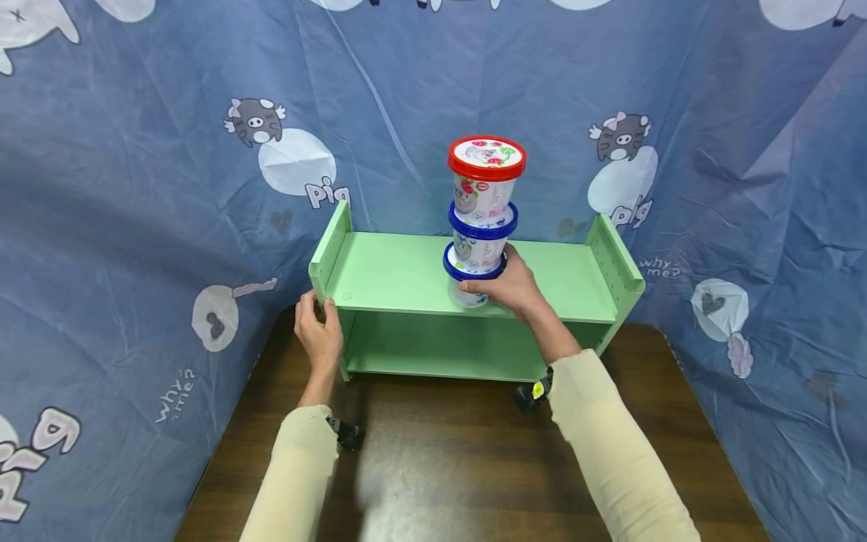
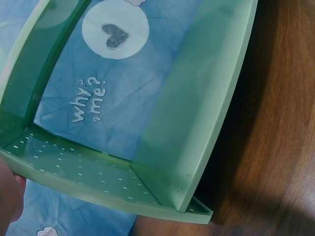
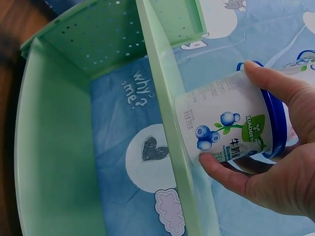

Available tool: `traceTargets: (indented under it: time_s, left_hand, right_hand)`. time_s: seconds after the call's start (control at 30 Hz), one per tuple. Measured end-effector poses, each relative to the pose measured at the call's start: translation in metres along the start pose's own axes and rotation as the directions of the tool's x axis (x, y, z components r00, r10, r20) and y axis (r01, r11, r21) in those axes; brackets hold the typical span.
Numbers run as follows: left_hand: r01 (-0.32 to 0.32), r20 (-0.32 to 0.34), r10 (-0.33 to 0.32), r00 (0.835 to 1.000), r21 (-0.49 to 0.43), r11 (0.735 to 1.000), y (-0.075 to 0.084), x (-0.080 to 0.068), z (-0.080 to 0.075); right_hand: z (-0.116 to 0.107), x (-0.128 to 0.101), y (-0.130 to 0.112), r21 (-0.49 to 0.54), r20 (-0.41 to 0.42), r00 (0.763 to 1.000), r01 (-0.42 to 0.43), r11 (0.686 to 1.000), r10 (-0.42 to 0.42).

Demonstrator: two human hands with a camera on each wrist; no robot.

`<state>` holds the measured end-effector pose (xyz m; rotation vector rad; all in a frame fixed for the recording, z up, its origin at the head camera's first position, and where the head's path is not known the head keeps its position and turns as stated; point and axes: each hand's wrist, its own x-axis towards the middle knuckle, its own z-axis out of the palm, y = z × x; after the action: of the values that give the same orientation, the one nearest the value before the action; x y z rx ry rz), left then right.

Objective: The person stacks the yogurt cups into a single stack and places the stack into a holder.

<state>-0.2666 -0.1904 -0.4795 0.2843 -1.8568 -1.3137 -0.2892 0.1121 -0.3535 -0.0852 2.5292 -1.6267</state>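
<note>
Three lidded paper tubs stand in a stack on the top board of a green shelf [image 1: 400,271]. The top tub [image 1: 484,169] has a red lid and strawberry print; the middle tub [image 1: 477,248] and the bottom tub [image 3: 226,118] have blue lids and blueberry print. My right hand [image 1: 508,284] grips the bottom tub, thumb on one side and fingers round the other, near its lid. The bottom tub's base is at the board's front edge. My left hand [image 1: 318,331] grips the shelf's left side panel [image 1: 332,248] at its front edge; the left wrist view shows only part of this hand.
The shelf's lower board [image 1: 440,346] lies beneath the top one, and a perforated right side panel [image 1: 615,267] rises at the far end. A brown wooden table [image 1: 460,459] carries the shelf. Blue cloth [image 1: 406,90] with pig prints hangs behind and at both sides.
</note>
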Motion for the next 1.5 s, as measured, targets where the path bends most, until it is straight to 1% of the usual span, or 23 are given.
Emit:
traceTargets:
  time_s: [0.1, 0.27, 0.5, 0.73, 0.87, 1.1, 1.3, 1.5]
  left_hand:
    - [-0.010, -0.006, 0.010, 1.000, 0.004, 1.000, 0.000, 0.000, 0.000]
    - [-0.005, 0.002, 0.005, 1.000, 0.008, 1.000, 0.002, 0.000, 0.000]
    - [-0.002, -0.001, 0.002, 1.000, 0.010, 1.000, 0.001, 0.000, 0.000]
    - [0.000, -0.003, 0.000, 1.000, 0.008, 1.000, 0.001, 0.000, 0.001]
    - [-0.002, 0.005, 0.002, 1.000, 0.003, 1.000, 0.002, 0.000, 0.000]
    - [0.014, 0.025, -0.014, 1.000, 0.000, 1.000, 0.004, 0.000, -0.002]
    - [0.016, 0.028, -0.016, 0.999, -0.015, 1.000, 0.003, 0.000, -0.003]
    - [0.018, 0.044, -0.017, 0.999, -0.015, 1.000, 0.001, 0.002, -0.006]
  right_hand:
    - [0.000, 0.000, 0.000, 0.022, 0.016, 1.000, -0.001, 1.000, 0.001]
    - [-0.001, 0.001, 0.002, 0.049, 0.037, 0.999, 0.011, 0.999, -0.013]
    - [-0.006, -0.003, 0.003, 0.047, 0.021, 1.000, 0.006, 0.999, -0.007]
    - [-0.013, -0.015, 0.007, 0.052, 0.022, 0.999, 0.028, 0.998, -0.029]
    - [-0.016, -0.023, 0.011, 0.047, 0.017, 1.000, 0.025, 0.999, -0.026]
    - [-0.023, -0.039, 0.019, 0.040, -0.009, 1.000, 0.008, 0.999, -0.008]
    - [-0.026, -0.051, 0.031, 0.016, -0.017, 0.999, 0.040, 0.999, -0.039]
    - [-0.027, -0.058, 0.039, -0.005, -0.013, 0.999, 0.034, 0.999, -0.034]
